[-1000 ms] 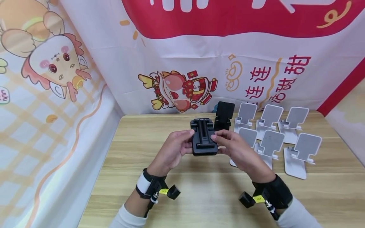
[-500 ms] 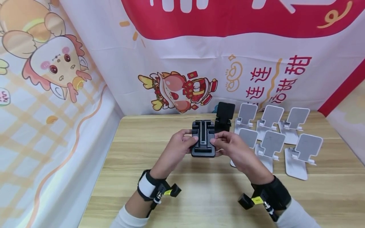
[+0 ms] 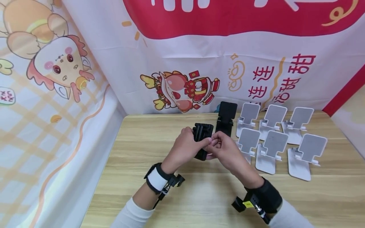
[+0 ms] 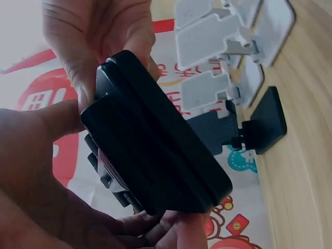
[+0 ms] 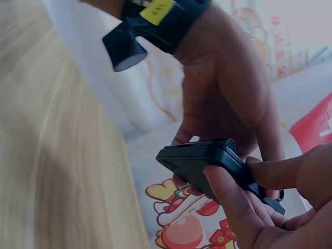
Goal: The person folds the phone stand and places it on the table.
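Observation:
A folded black phone stand (image 3: 201, 133) is held above the table between both hands, tilted on its side. My left hand (image 3: 186, 146) grips it from the left, thumb across its near face and fingers behind. The right hand (image 3: 225, 151) pinches its right edge with thumb and forefinger, close to the left thumb. In the left wrist view the folded stand (image 4: 155, 140) shows its plates lying close together. The right wrist view shows the fingers of both hands around the stand (image 5: 194, 168); some fingertips are hidden behind it.
An unfolded black phone stand (image 3: 226, 115) stands just behind the right hand. Several white phone stands (image 3: 275, 142) are set in two rows at the right. A printed cloth (image 3: 176, 57) hangs along the back edge of the wooden table (image 3: 137, 142).
The folded black stand has turned from facing the head camera to a sideways tilt. My left hand has moved right and its thumb now reaches across the stand to the right fingers.

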`<state>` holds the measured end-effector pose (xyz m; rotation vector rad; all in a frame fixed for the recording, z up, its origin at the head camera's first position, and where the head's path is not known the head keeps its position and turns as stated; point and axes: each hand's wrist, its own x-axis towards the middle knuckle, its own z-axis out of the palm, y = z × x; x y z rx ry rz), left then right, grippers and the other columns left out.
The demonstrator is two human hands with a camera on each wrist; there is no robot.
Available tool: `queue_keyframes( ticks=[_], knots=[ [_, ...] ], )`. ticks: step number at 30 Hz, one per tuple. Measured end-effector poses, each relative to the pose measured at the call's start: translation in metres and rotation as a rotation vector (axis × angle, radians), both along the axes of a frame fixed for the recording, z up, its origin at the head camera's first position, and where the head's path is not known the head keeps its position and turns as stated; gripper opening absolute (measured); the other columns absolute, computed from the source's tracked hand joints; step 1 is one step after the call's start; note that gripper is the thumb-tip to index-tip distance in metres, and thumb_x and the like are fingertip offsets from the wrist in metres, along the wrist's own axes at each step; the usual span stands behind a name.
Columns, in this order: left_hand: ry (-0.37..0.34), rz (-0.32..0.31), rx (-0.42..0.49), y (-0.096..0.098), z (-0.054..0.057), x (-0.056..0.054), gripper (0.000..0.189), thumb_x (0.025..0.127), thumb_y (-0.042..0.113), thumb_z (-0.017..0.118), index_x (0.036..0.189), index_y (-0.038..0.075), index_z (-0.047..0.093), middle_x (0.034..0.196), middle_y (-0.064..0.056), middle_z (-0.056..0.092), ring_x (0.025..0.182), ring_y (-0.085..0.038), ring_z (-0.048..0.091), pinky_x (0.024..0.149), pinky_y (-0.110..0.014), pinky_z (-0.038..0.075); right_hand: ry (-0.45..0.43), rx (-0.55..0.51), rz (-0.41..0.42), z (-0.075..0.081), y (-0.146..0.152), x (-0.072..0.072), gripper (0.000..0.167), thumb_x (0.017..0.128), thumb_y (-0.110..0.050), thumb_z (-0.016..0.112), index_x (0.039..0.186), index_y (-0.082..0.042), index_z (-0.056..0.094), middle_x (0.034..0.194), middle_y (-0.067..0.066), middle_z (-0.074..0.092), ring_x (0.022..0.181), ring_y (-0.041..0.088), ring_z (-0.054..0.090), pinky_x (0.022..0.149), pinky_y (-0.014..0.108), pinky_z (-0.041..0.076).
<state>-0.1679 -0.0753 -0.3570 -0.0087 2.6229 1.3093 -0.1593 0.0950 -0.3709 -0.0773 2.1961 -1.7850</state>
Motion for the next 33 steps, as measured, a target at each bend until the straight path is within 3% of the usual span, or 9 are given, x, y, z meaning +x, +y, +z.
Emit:
queue_keyframes(
  ticks=[5,8,14,18,21,25,29,33],
  knots=[
    [0.038,0.048,-0.085,-0.010,-0.008,-0.006,0.066,0.085,0.053,0.077,0.119,0.001,0.054,0.105,-0.012,0.059,0.087,-0.025,0.063,0.062,-0.029,0.058,0.029,0.019,0.034,-0.005,0.002,0.003,0.032,0.098,-0.001,0.065,0.128,0.001,0.053,0.111,0.016,0.062,0.091,0.019,0.070,0.083,0.035,0.064],
    [0.052,0.110,-0.160,-0.032,-0.014,-0.016,0.064,0.083,0.052,0.079,0.116,0.002,0.057,0.102,-0.011,0.062,0.085,-0.025,0.066,0.059,-0.029,0.059,0.165,0.152,0.018,-0.007,0.015,0.000,0.035,0.097,-0.006,0.069,0.129,0.000,0.055,0.115,0.016,0.065,0.100,0.021,0.067,0.088,0.031,0.060],
    [0.088,0.240,-0.413,-0.117,-0.042,-0.058,0.069,0.083,0.058,0.076,0.111,-0.004,0.062,0.101,-0.018,0.067,0.084,-0.030,0.067,0.058,-0.032,0.056,0.592,0.582,-0.159,-0.008,0.065,-0.019,0.032,0.093,-0.006,0.073,0.120,0.004,0.060,0.111,0.022,0.066,0.104,0.039,0.062,0.087,0.049,0.053],
    [0.106,0.320,-0.583,-0.168,-0.067,-0.075,0.065,0.083,0.058,0.075,0.095,-0.006,0.069,0.093,-0.023,0.071,0.079,-0.033,0.068,0.057,-0.038,0.055,0.728,0.801,-0.203,-0.015,0.093,-0.032,0.034,0.087,-0.001,0.077,0.117,0.009,0.064,0.112,0.030,0.062,0.109,0.049,0.055,0.092,0.063,0.045],
    [0.083,0.361,-0.654,-0.194,-0.082,-0.081,0.067,0.084,0.058,0.074,0.097,-0.007,0.072,0.099,-0.028,0.071,0.088,-0.040,0.068,0.069,-0.049,0.058,0.755,0.894,-0.175,-0.021,0.105,-0.039,0.033,0.083,0.001,0.079,0.113,0.010,0.067,0.108,0.031,0.064,0.104,0.050,0.056,0.088,0.062,0.046],
    [0.031,0.420,-0.697,-0.216,-0.093,-0.081,0.071,0.084,0.054,0.075,0.112,-0.011,0.070,0.115,-0.035,0.067,0.107,-0.048,0.062,0.085,-0.059,0.056,0.731,0.911,-0.119,-0.027,0.107,-0.043,0.028,0.084,0.003,0.079,0.110,0.009,0.069,0.104,0.027,0.065,0.095,0.045,0.060,0.078,0.058,0.051],
    [-0.015,0.461,-0.704,-0.226,-0.096,-0.078,0.072,0.084,0.049,0.075,0.118,-0.014,0.067,0.122,-0.037,0.063,0.115,-0.050,0.058,0.089,-0.060,0.054,0.721,0.899,-0.108,-0.032,0.102,-0.046,0.027,0.085,0.004,0.078,0.111,0.007,0.070,0.103,0.025,0.065,0.096,0.043,0.062,0.074,0.057,0.054],
    [-0.034,0.461,-0.704,-0.227,-0.097,-0.077,0.069,0.084,0.046,0.075,0.117,-0.015,0.067,0.123,-0.038,0.062,0.116,-0.051,0.057,0.089,-0.060,0.054,0.726,0.896,-0.121,-0.033,0.102,-0.047,0.027,0.084,0.005,0.079,0.110,0.006,0.071,0.102,0.024,0.066,0.094,0.043,0.063,0.072,0.057,0.054]
  ],
)
